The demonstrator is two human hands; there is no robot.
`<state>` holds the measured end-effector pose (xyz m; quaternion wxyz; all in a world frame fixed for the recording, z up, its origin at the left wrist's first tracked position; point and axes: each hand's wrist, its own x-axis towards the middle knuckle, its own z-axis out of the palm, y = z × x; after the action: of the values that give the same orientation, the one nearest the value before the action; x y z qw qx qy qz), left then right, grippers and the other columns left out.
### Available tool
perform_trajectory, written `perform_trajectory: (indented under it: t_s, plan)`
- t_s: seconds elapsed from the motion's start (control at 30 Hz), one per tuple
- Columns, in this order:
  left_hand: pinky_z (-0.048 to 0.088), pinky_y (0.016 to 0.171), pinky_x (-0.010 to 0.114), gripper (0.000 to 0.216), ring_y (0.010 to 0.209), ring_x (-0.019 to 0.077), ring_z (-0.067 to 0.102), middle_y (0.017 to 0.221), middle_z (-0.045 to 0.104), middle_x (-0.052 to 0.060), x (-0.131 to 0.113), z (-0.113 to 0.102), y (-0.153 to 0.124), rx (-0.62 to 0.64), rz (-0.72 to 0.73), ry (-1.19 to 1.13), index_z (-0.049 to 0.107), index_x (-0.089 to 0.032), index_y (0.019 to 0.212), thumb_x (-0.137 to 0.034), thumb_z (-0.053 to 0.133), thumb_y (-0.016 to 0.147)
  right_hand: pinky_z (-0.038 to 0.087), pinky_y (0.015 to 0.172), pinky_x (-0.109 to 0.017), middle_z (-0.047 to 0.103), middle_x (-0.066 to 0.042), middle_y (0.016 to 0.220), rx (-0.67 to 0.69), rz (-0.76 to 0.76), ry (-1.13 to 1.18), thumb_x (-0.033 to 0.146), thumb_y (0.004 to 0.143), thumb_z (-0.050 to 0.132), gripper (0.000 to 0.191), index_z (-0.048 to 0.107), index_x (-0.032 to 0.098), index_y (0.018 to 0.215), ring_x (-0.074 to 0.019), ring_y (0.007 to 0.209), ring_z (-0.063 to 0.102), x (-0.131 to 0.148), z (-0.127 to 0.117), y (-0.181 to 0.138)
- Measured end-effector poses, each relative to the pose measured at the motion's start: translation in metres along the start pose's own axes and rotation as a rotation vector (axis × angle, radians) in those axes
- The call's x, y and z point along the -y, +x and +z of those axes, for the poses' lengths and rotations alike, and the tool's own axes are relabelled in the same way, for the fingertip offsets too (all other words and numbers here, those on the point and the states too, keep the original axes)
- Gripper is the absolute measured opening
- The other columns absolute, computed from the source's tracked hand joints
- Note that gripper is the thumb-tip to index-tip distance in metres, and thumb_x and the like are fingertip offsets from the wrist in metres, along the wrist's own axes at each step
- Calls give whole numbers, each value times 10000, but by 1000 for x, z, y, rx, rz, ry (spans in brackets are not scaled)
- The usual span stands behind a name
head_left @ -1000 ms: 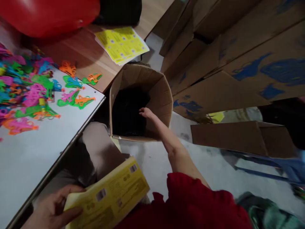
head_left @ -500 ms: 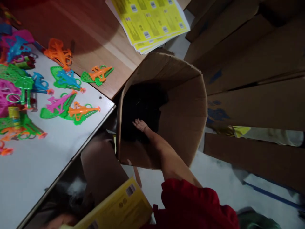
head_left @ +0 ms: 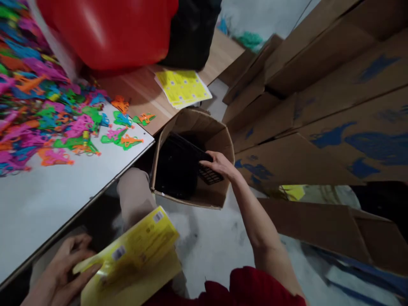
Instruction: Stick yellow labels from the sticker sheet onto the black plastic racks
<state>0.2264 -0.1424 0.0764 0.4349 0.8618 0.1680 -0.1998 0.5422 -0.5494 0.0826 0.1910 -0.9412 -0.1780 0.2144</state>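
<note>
My right hand (head_left: 219, 163) reaches into a tall open cardboard box (head_left: 223, 138) and grips the edge of a black plastic basket (head_left: 210, 174) with a lattice side. The basket is tilted inside the box, and its lower part is lost in shadow. At lower left, my left hand (head_left: 65, 270) pinches the corner of a yellow printed sheet (head_left: 140, 240) with barcodes on it. The sheet bends over my lap; whether it is one layer or several I cannot tell.
Colourful plastic toys (head_left: 57, 123) are heaped on the white table (head_left: 79, 187) at left. More yellow sheets (head_left: 183, 87) lie on the wooden board (head_left: 142, 85), near a red bag (head_left: 117, 34) and a black bag (head_left: 194, 32). Large cardboard boxes (head_left: 318, 123) stand at right.
My right hand, open inside the box before, has closed on the basket's edge and raised it toward the box's right side. My left hand has come into clearer view with the yellow sheet.
</note>
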Motion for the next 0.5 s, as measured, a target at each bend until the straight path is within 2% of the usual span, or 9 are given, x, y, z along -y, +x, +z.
perform_trajectory:
  t_s: [0.07,0.1,0.17,0.2,0.3,0.4,0.47,0.5]
  plan:
    - [528,823,315,400,1033,271,604,1120,650,72,-8,2,-9,17,28,-65,724,-237,775,-615,598,736,476,691,-270,692,-36,895,-52,-108,220,460,867,586,340,628,142,980,-216,833,642,40,-26,-20]
    - [527,800,306,390,992,257,620,1091,663,68,-13,3,-15,49,28,-122,721,-234,840,-592,584,762,485,706,-280,695,-36,917,-45,-190,279,490,856,593,375,632,145,1001,-222,847,642,66,-34,-24]
    - [518,774,292,381,907,223,636,1001,688,54,-22,7,-26,83,28,-293,682,-222,1006,-524,573,801,496,759,-302,700,-45,986,8,-377,303,512,833,619,424,639,157,1063,-234,896,641,128,-37,-20]
    - [509,786,289,385,911,217,633,1016,687,55,-23,7,-30,19,54,-375,660,-210,1049,-482,599,785,495,792,-313,699,-52,1022,42,-477,272,505,823,636,437,640,164,1097,-240,928,639,164,-32,-12]
    - [487,709,267,340,823,190,620,936,680,60,-17,6,-37,-108,13,-537,642,-164,1006,-390,633,753,472,876,-326,686,-75,1109,182,-776,100,460,822,662,455,636,172,1173,-245,1012,625,285,10,20]
    - [462,662,250,307,754,160,597,858,663,38,-3,3,-50,-138,-1,-666,644,-155,946,-375,649,732,459,869,-295,680,-92,1130,443,-981,-91,416,881,621,393,645,149,1168,-221,1014,624,397,78,44]
    - [453,654,244,301,736,149,586,828,653,25,5,1,-60,-153,-13,-703,647,-153,902,-381,665,707,457,843,-275,684,-101,1106,578,-1013,-205,403,917,585,360,657,128,1138,-209,990,628,445,120,56]
    - [451,642,243,303,719,145,582,805,648,20,10,0,-65,-163,-28,-722,646,-150,879,-388,670,693,455,843,-276,682,-112,1100,590,-1005,-260,401,923,580,368,651,114,1142,-212,993,625,460,137,60]
